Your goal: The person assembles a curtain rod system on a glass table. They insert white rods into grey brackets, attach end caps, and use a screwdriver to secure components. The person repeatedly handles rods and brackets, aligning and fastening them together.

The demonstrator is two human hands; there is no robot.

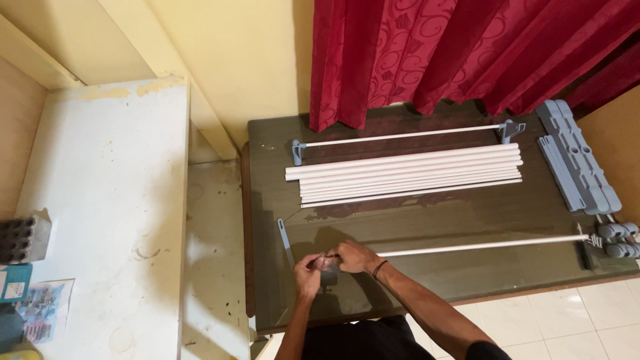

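Both our hands pinch a small grey connector point(328, 259) at six o'clock on the table point(433, 273): left hand point(308, 273) curled beneath, right hand point(357, 257) closed around the white rod's point(480, 245) end.

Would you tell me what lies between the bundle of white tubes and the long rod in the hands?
Only bare dark tabletop, in the head view.
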